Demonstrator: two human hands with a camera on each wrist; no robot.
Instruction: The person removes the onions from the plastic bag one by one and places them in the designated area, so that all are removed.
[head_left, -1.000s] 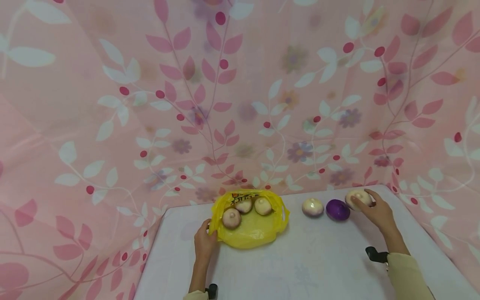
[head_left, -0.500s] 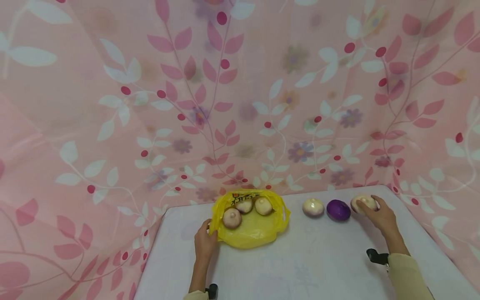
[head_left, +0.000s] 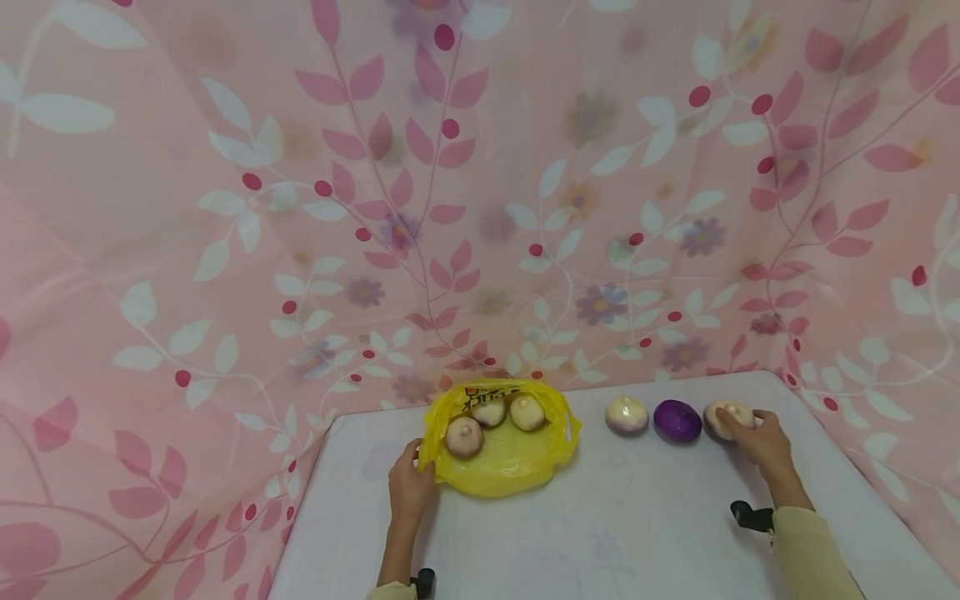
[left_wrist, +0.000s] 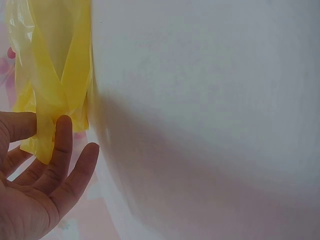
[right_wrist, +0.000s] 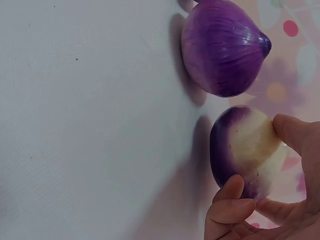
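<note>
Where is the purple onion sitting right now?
In the head view the purple onion sits on the table's far right, between a pale turnip and the turnip the right hand grips.

Print on the yellow bag (head_left: pixel 501 454) too small and crumpled to read

Right hand (right_wrist: pixel 280 200) holds a pale turnip (right_wrist: pixel 245 150) — seemingly resting — beside the purple onion (right_wrist: pixel 222 47).

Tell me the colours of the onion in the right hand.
The onion is cream-white with a purple patch on one side, clearest in the right wrist view.
</note>
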